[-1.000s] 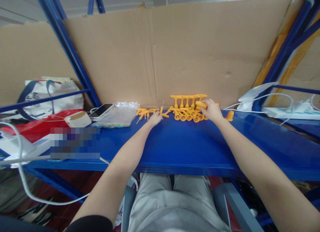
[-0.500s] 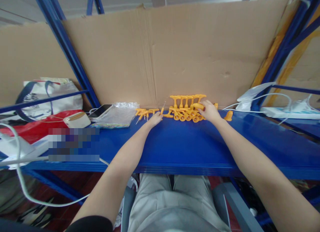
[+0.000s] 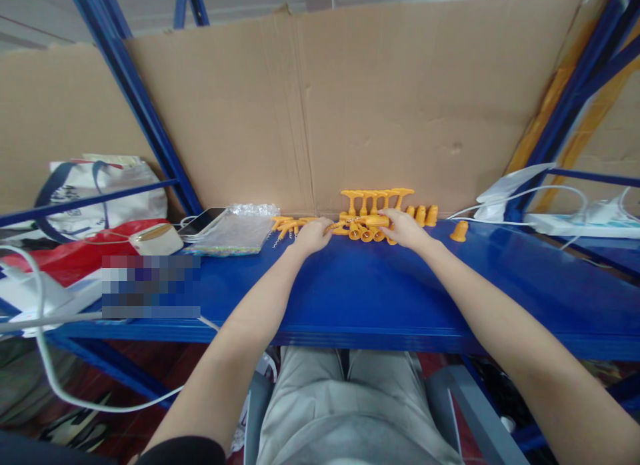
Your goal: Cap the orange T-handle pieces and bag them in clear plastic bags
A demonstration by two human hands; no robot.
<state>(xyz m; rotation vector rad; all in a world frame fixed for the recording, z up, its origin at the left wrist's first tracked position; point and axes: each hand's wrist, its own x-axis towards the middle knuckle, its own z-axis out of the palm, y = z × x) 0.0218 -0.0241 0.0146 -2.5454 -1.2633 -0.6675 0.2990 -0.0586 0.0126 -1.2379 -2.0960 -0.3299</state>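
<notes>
My left hand (image 3: 315, 236) is closed on the yellow handle of a corkscrew (image 3: 341, 224), whose spiral points right. My right hand (image 3: 406, 230) grips a yellow bell-shaped sleeve (image 3: 376, 221) lying sideways, its end close to the spiral. Whether the spiral is inside the sleeve, I cannot tell. Beneath and behind them lie several corkscrews with sleeves (image 3: 367, 235), open ends facing me, partly covered by the hands. Several more corkscrews stand upright in a row (image 3: 375, 202) against the cardboard. Beside my left hand are loose corkscrew handles with bare spirals (image 3: 287, 225).
Several yellow sleeves (image 3: 421, 215) stand right of the row, with one apart (image 3: 459, 231). A bubble-wrap pouch (image 3: 243, 231) and a phone (image 3: 207, 221) lie left on the blue shelf (image 3: 370, 291). Cardboard (image 3: 400, 105) closes off the back. A power strip (image 3: 585, 226) sits far right.
My right hand has moved left with the sleeve, uncovering the standing sleeves. The corkscrew in my left hand has tipped from upright to roughly level, pointing at the sleeve.
</notes>
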